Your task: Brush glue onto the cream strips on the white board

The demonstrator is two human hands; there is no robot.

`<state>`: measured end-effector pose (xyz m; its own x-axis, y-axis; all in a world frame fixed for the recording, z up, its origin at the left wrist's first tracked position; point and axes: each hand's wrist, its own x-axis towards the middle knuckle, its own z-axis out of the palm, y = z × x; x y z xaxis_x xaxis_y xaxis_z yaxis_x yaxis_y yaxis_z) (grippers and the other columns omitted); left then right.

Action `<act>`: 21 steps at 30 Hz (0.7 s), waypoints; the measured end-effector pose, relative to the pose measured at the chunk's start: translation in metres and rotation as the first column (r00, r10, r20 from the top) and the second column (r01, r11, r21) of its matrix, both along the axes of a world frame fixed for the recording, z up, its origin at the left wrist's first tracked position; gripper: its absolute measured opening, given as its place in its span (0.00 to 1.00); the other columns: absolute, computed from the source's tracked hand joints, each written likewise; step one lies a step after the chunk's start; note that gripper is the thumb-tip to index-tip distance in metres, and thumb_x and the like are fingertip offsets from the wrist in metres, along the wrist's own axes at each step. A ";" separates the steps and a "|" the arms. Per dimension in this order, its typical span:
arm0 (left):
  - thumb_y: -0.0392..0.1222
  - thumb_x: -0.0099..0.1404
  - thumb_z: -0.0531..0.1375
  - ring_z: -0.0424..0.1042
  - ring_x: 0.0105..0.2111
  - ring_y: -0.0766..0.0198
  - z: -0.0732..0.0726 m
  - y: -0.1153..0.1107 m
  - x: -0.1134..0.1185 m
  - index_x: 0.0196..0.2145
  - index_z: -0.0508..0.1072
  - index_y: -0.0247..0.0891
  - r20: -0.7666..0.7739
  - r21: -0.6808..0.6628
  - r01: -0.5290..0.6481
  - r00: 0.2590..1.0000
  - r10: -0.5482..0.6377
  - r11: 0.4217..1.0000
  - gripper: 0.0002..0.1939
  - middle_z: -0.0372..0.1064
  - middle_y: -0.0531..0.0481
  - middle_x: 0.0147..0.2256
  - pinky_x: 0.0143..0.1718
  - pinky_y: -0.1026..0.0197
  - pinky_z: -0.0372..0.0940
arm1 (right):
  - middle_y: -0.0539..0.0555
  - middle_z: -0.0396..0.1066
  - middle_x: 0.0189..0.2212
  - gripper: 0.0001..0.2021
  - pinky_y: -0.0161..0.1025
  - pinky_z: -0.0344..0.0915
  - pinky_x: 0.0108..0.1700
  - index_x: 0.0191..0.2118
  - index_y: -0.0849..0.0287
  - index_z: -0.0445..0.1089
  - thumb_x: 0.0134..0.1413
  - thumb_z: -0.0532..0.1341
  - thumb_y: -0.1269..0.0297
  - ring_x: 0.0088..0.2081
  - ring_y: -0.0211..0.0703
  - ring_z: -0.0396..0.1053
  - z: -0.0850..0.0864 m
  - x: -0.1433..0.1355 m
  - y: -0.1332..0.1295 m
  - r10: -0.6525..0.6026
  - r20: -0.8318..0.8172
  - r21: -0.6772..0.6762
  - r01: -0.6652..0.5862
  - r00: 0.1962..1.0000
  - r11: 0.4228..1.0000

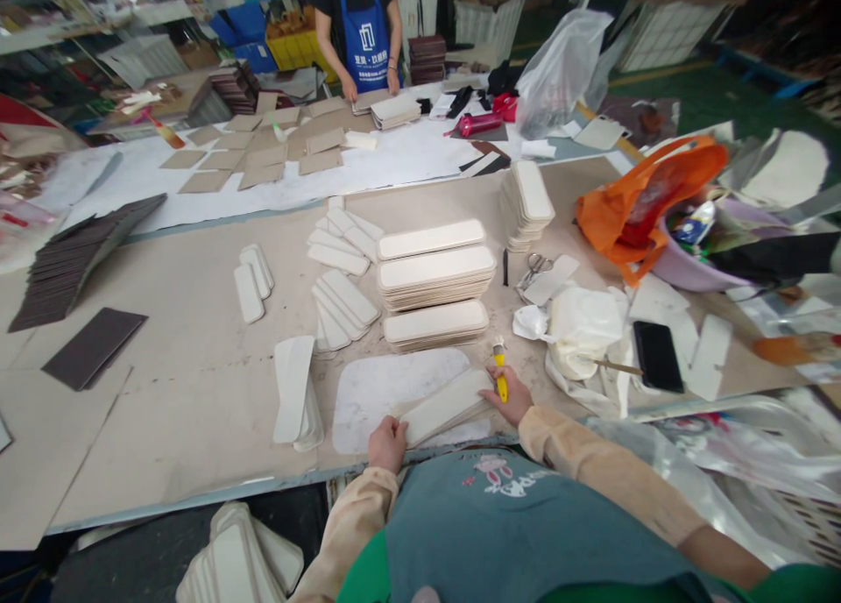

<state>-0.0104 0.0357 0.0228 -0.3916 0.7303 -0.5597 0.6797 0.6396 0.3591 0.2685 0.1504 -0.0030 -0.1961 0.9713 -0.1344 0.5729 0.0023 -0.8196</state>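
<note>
My left hand (387, 445) pinches the near left corner of a long off-white strip (447, 403) with rounded ends. At the strip's far right end, my right hand (511, 396) grips it and also keeps hold of a small yellow-handled brush (501, 375), its bristles pointing away from me. More strips appear to lie under this one. Beneath them is a white rounded board (368, 393). Just beyond stand stacks of similar cream strips (437, 270). Fanned strips (345, 305) and another loose pile (295, 393) lie to the left.
On the right are scissors (535, 266), a wrapped white tub (584, 322), a black phone (658, 356) and an orange bag (657, 191) over a purple basin (703, 261). Dark panels (85, 252) lean at the left. Across the table, a person in a blue apron (364, 42) handles pieces.
</note>
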 end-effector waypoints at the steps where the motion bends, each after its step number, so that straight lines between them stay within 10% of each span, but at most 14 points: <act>1: 0.45 0.64 0.52 0.69 0.29 0.63 0.000 0.000 0.000 0.28 0.67 0.39 -0.008 0.000 0.007 1.000 -0.007 1.000 0.10 0.70 0.51 0.23 0.31 0.64 0.55 | 0.56 0.69 0.45 0.17 0.52 0.63 0.44 0.35 0.52 0.55 0.42 0.62 0.54 0.44 0.54 0.68 0.000 0.000 0.000 -0.001 -0.003 -0.012 0.001 1.000 1.000; 15: 0.45 0.64 0.51 0.69 0.30 0.61 0.001 -0.002 -0.002 0.31 0.67 0.38 -0.028 0.004 0.089 0.996 -0.089 0.996 0.09 0.69 0.49 0.26 0.32 0.62 0.58 | 0.50 0.67 0.29 0.18 0.44 0.64 0.34 0.34 0.53 0.55 0.47 0.59 0.46 0.28 0.45 0.66 0.019 -0.011 -0.004 -0.135 -0.074 0.013 0.137 0.988 0.991; 21: 0.46 0.57 0.58 0.63 0.50 0.54 0.021 0.009 0.000 0.48 0.64 0.37 -0.050 0.360 0.208 0.978 -0.204 0.910 0.21 0.64 0.40 0.47 0.51 0.53 0.58 | 0.49 0.65 0.30 0.19 0.42 0.65 0.32 0.34 0.52 0.53 0.45 0.62 0.48 0.27 0.43 0.65 0.039 -0.009 -0.014 -0.156 -0.283 -0.084 0.137 0.947 0.987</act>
<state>-0.0102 0.0447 0.0434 -0.2153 0.9468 -0.2391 0.7875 0.3131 0.5309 0.2591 0.1365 0.0359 -0.0915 0.9838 -0.1544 0.3033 -0.1202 -0.9453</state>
